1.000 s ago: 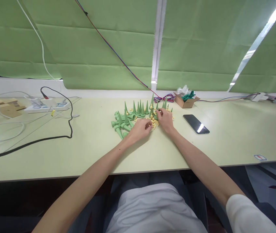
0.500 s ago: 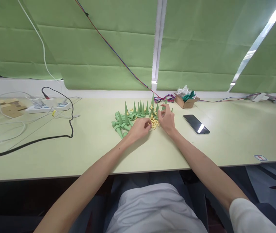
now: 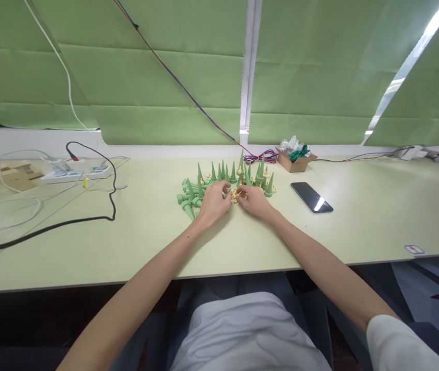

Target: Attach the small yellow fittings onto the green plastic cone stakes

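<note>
Small yellow plastic pieces (image 3: 235, 197) lie in a loose pile between my two hands. On the left of it is my left hand (image 3: 215, 202), fingers curled and thumb close to the fingertips; what they pinch is too small to make out. My right hand (image 3: 257, 202) reaches in from the other side, its bent fingertips down at the pile and closed together, their contents hidden. Green plastic cones (image 3: 241, 164) stand upright behind the hands, several with yellow pieces fitted at the side. More green spikes (image 3: 187, 207) lie heaped beside my left hand.
A black phone (image 3: 312, 197) lies on the table to the right. Behind it stands a small cardboard box (image 3: 296, 162) with plastic wrap and green stuff, beside coiled wires (image 3: 266, 156). On the left are a power strip (image 3: 76, 174), a black cable (image 3: 68, 221) and cardboard pieces (image 3: 16, 175).
My right hand has come from the upright cones at the back right down to the yellow pile. My left hand has shifted slightly left. More standing cones now show on the right.
</note>
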